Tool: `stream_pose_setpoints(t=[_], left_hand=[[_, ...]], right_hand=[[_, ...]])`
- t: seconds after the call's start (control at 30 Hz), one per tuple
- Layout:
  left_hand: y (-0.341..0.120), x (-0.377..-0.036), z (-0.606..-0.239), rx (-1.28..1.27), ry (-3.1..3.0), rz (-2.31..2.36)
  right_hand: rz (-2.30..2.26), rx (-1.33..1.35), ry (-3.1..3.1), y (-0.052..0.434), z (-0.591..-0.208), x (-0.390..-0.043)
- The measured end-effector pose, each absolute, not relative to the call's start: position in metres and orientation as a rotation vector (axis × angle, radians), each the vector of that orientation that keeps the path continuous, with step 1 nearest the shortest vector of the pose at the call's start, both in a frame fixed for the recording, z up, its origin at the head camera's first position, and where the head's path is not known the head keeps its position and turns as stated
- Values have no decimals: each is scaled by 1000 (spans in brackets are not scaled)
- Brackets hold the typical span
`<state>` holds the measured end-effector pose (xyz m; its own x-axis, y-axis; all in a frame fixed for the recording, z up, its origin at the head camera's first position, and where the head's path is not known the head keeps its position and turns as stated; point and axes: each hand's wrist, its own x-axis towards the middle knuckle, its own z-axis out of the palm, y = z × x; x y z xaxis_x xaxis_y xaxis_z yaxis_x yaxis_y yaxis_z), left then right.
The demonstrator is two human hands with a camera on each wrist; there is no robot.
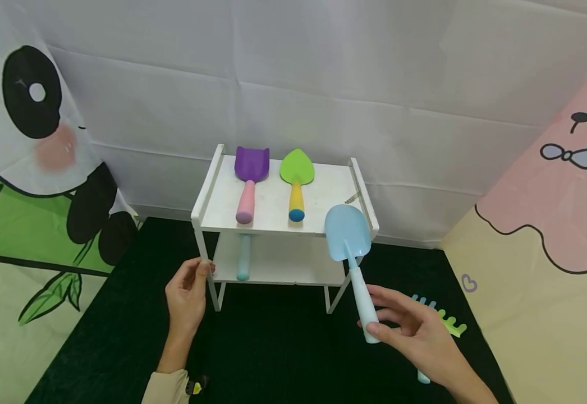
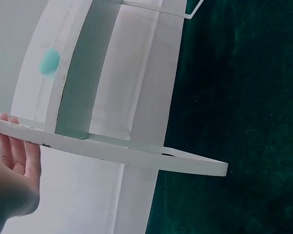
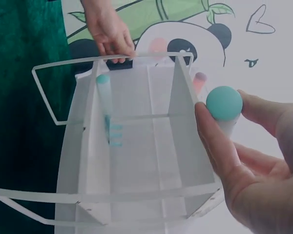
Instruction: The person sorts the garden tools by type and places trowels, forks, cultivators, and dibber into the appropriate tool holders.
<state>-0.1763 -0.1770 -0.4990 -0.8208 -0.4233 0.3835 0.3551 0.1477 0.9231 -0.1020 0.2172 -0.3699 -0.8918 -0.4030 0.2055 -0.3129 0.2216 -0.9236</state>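
My right hand (image 1: 374, 315) pinches the handle of a light blue toy shovel (image 1: 347, 231), whose blade hovers at the right front corner of a white two-tier shelf (image 1: 272, 203). The right wrist view shows that shovel's teal handle end (image 3: 224, 103) between thumb and fingers. On the top tier lie a purple shovel with a pink handle (image 1: 250, 180) and a green trowel with a yellow handle (image 1: 296, 182). A teal rake (image 3: 108, 108) lies on the lower tier. My left hand (image 1: 200, 271) holds the shelf's left side frame, its fingers (image 2: 15, 152) behind the edge.
A dark green mat (image 1: 283, 348) covers the floor. On it, behind my right hand, lie a green rake (image 1: 452, 324) and a blue rake (image 1: 421, 302). White cloth hangs behind the shelf, with a panda print (image 1: 31, 168) at left and a pink cartoon print (image 1: 556, 213) at right.
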Motion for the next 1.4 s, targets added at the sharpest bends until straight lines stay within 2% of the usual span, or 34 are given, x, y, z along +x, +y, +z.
stream_pose_setpoints(t=[0.63, 1.4], left_hand=[[-177, -176, -500, 53, -1851, -1728], [-177, -177, -499, 52, -1846, -1735]], right_hand=[[-1778, -462, 2376, 199, -327, -142], [-1691, -258, 2381, 184, -294, -184]])
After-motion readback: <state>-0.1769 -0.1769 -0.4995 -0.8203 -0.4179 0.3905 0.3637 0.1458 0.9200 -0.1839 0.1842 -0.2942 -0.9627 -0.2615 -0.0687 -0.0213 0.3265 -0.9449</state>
